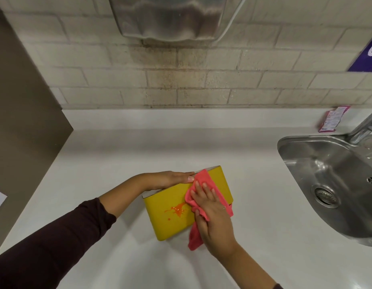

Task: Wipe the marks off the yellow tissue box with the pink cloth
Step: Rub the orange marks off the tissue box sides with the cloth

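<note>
Standing on the white counter [97,159], left of the steel sink [306,155], the yellow tissue box [170,224] is showing an orange splatter [177,209] on its near face. The left hand [166,180] is lying across the box's top edge, fingers extended and unclenched. The right hand [212,213] is pressing the pink cloth [201,180] flat against the face, just beside the splatter, fingers spread over the fabric.

Stained pale brick wall [181,80], white counter [139,147], steel sink [327,163]

Washroom: hand dryer [168,17]; sink [335,184]
</note>
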